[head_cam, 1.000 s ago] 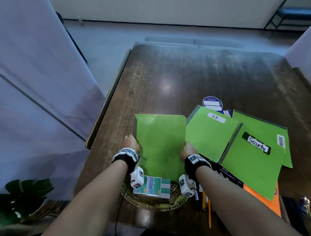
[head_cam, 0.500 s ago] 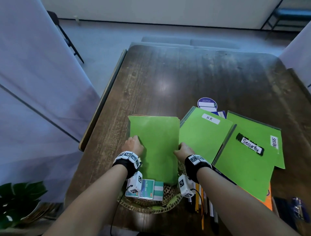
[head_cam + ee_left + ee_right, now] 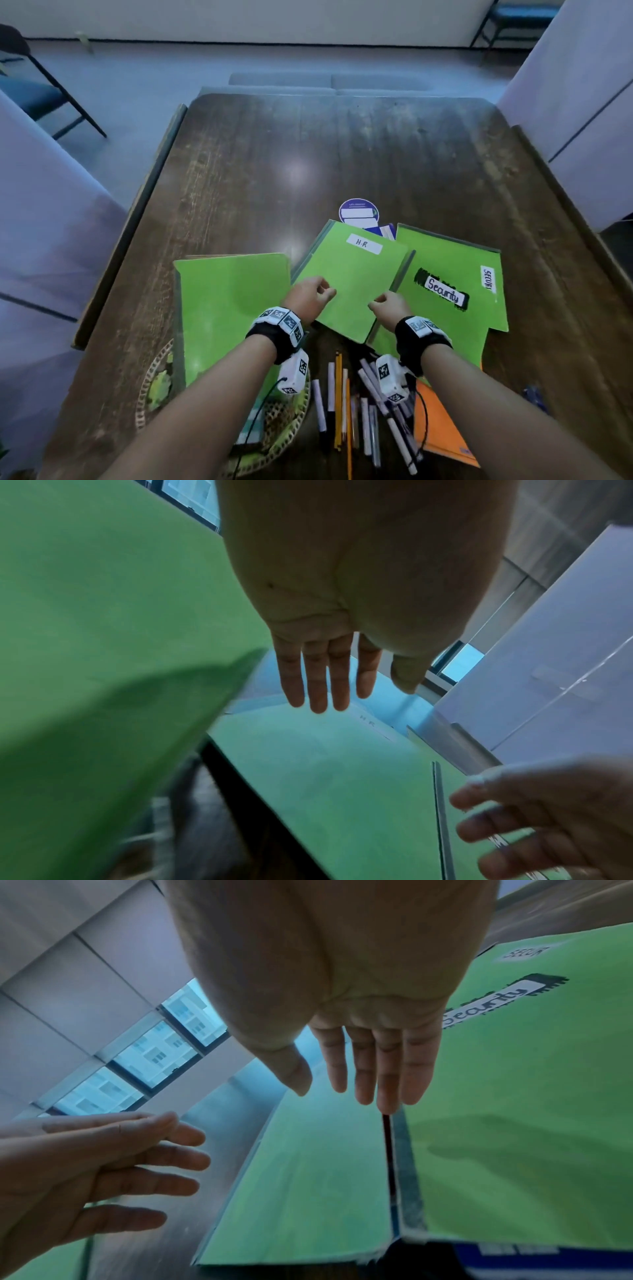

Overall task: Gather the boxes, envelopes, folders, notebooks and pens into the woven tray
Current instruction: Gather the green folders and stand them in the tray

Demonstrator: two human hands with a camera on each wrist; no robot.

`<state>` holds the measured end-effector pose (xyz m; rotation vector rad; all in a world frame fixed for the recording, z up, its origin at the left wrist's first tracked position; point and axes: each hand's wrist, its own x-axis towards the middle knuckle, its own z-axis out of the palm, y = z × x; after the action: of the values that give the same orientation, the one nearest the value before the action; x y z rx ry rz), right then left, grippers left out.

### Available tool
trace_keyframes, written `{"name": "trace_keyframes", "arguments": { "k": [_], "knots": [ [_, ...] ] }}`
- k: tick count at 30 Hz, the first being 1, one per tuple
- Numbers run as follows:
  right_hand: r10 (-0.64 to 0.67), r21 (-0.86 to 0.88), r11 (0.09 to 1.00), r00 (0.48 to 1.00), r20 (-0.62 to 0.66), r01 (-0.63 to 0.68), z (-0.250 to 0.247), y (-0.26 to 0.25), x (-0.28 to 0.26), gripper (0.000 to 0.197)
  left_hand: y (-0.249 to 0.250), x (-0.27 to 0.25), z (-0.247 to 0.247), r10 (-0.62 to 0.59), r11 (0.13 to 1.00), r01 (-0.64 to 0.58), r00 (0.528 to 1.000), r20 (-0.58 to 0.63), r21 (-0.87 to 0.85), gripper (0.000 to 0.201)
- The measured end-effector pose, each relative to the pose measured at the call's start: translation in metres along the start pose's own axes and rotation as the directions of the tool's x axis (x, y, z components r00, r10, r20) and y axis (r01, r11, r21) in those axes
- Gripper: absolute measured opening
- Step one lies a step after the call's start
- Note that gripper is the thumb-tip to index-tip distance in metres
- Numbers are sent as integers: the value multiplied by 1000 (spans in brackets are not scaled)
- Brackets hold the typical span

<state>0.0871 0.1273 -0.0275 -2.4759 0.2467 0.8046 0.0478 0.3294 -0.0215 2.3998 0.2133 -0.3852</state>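
Note:
A plain green folder (image 3: 233, 308) lies across the woven tray (image 3: 154, 387), with a small teal box (image 3: 253, 431) under its near edge. Both hands hover over the green folder labelled "H.R" (image 3: 349, 274). My left hand (image 3: 308, 294) is at that folder's left side and my right hand (image 3: 387, 305) at its right edge. The wrist views show the left hand (image 3: 342, 696) and the right hand (image 3: 342, 1091) with straight fingers, holding nothing. The "Security" folder (image 3: 445, 308) lies to the right. Several pens and pencils (image 3: 342, 411) lie near the table's front edge.
An orange folder (image 3: 442, 428) pokes out under the Security folder at the front right. A round purple item (image 3: 358, 212) and a blue booklet (image 3: 388, 231) lie behind the H.R folder. The dark wooden table (image 3: 308, 154) stretches away beyond them. White partitions stand on both sides.
Both hands let go of the plain green folder, which now rests over the tray. They moved right, above the H.R folder.

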Motion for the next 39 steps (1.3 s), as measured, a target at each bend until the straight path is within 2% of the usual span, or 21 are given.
{"name": "trace_keyframes", "arguments": {
  "k": [5,7,11,15,20,22,24,28,32,36,39],
  "knots": [
    [41,7,999,997,61,-42,-16,17,35,46,9,57,20,-131,987,127,991,32,100,57],
    [49,25,998,996,79,-51,-19,15,47,60,7,74,24,-212,970,210,977,2,124,61],
    [81,78,993,993,85,-88,-20,8,74,77,-10,101,30,-406,893,420,907,-111,161,65],
    [102,61,992,993,63,-106,-19,0,96,74,-27,119,35,-524,827,540,842,-133,159,62],
    [125,62,990,991,45,-127,-28,2,118,48,-28,127,39,-563,791,584,812,-156,182,59],
    [141,68,987,988,64,-145,-36,6,126,44,-31,129,41,-558,808,577,814,-160,120,54],
    [163,105,980,985,49,-168,-45,12,131,48,-32,130,42,-532,843,539,834,-149,6,50],
    [155,208,967,988,-21,-147,-56,25,129,53,-24,123,43,-484,868,468,871,-77,-166,60],
    [137,343,933,988,-72,-105,-60,36,120,56,-20,114,44,-420,868,401,907,-5,-292,42],
    [154,433,896,984,-86,-102,-65,39,99,61,-8,98,31,-314,851,247,947,-72,-464,13],
    [158,501,862,981,-112,-82,-70,32,80,62,6,81,15,-236,828,149,967,-95,-541,10]
  ]
}}
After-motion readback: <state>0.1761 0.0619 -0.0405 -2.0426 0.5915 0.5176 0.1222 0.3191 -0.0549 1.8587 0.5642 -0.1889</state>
